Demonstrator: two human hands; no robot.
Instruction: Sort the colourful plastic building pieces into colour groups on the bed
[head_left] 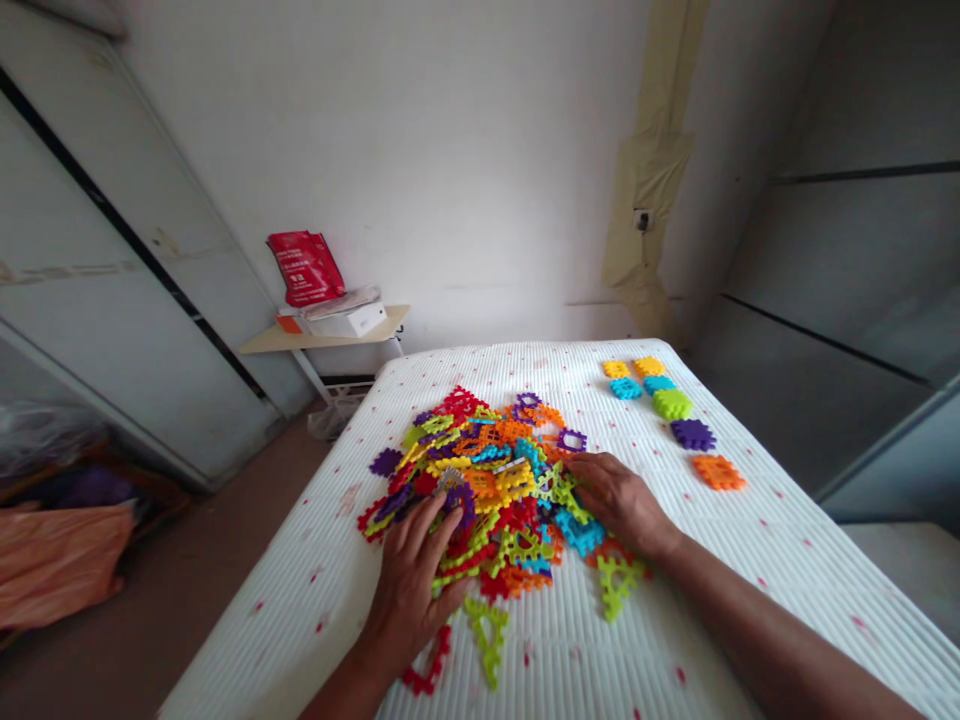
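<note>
Bright-coloured, toothed plastic squares (pixel 672 404) sit apart, past the half-curled right hand (pixel 621 502), but a big, many-coloured plastic pile (pixel 484 484) is left between it and the loosely bent left hand (pixel 409 568), any grip hidden.

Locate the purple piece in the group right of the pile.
In the head view, the purple piece lies near the right edge of the white surface, between the green piece and the orange piece.

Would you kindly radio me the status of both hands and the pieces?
Left hand at near-left side of heaped coloured pieces. Right hand at heap's right edge. Loose green triangle lying near left hand.
</note>
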